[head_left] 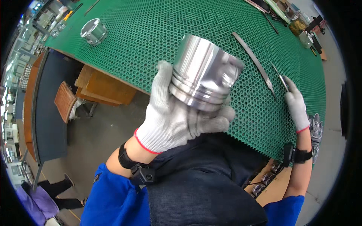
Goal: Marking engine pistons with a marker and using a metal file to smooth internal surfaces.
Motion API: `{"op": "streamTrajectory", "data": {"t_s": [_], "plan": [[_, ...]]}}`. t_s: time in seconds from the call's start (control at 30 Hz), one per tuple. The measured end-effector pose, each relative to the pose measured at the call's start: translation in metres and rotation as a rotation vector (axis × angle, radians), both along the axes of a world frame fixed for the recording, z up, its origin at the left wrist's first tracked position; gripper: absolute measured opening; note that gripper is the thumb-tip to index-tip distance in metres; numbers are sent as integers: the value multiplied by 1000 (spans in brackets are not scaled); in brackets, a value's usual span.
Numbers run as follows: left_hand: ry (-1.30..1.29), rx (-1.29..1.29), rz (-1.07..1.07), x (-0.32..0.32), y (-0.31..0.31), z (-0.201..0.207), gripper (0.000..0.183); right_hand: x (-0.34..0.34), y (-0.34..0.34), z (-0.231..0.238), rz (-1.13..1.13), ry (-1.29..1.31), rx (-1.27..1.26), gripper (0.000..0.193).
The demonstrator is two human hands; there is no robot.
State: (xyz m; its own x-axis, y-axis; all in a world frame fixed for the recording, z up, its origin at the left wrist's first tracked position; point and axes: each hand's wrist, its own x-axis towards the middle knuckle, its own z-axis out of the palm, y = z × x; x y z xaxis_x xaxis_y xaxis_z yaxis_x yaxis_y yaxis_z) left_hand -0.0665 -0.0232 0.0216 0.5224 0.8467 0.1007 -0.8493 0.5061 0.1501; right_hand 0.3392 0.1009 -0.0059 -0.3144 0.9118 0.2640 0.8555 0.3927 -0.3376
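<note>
My left hand (171,116), in a white knitted glove, holds a shiny metal piston (203,71) up above the bench. Its ring grooves face my palm, the thumb lies along its left side and the fingers curl under it. My right hand (295,101), gloved too, is at the right side of the bench, closed on a thin, pointed metal tool (280,78) whose exact kind I cannot make out. Between the hands lies a long flat file (254,60) with its narrow tang toward me. A second piston (94,31) stands at the far left of the bench.
Green perforated matting (143,37) covers the bench. Jars (299,27) and tools sit at the far right corner. More metal parts (316,130) lie beside my right wrist, and several pistons (260,188) are in a box below the edge. A person (39,203) is at lower left.
</note>
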Motion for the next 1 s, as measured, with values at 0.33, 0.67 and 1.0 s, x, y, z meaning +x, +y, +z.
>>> {"op": "streamTrajectory", "data": {"t_s": [0.33, 0.67, 1.0], "plan": [[-127, -202, -148, 57, -42, 19, 100, -28, -157, 9, 142, 1825, -598, 50], [-33, -97, -153, 70, -75, 32, 105, -42, -217, 1, -132, 1288, -602, 48], [-108, -112, -60, 50, -66, 7, 96, -50, -110, 3, -164, 350, -8, 37]]}}
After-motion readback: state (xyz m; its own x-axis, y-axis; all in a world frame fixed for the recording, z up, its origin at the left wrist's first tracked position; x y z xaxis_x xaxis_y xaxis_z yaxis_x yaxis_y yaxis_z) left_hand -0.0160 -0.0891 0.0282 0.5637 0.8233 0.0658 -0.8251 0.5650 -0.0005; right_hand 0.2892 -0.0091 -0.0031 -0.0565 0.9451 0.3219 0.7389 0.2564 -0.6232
